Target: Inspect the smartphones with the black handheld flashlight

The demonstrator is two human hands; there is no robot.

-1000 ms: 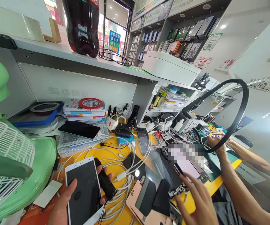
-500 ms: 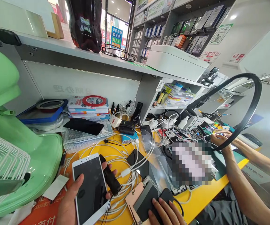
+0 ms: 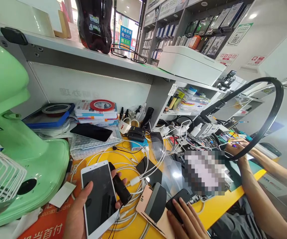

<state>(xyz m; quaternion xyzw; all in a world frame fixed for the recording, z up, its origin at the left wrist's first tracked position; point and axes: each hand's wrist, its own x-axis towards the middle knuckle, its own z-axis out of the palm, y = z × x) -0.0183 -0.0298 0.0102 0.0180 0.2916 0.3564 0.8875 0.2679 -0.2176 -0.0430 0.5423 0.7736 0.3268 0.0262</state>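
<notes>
My left hand [image 3: 77,215] grips a white phone [image 3: 98,199] with a dark screen, thumb on its left edge, fingertips curled round the right edge beside a small black device [image 3: 122,189]. My right hand [image 3: 185,224] lies with fingers stretched out on a flat black piece [image 3: 177,204]. Just left of it a dark grey curved piece [image 3: 156,206] rests on a pink phone back [image 3: 145,207]. White cables [image 3: 133,181] tangle over the yellow table [image 3: 213,212].
A green fan [image 3: 21,156] fills the left side. Another person's arms [image 3: 253,186] work at the right under a black ring [image 3: 270,113]. A black phone [image 3: 91,132], tape rolls, boxes and chargers crowd the back; a shelf with a dark bottle [image 3: 95,23] runs overhead.
My right hand came down from above the blurred screen to the near table edge and settled on the black piece. The view shifted slightly; my left hand kept holding the white phone.
</notes>
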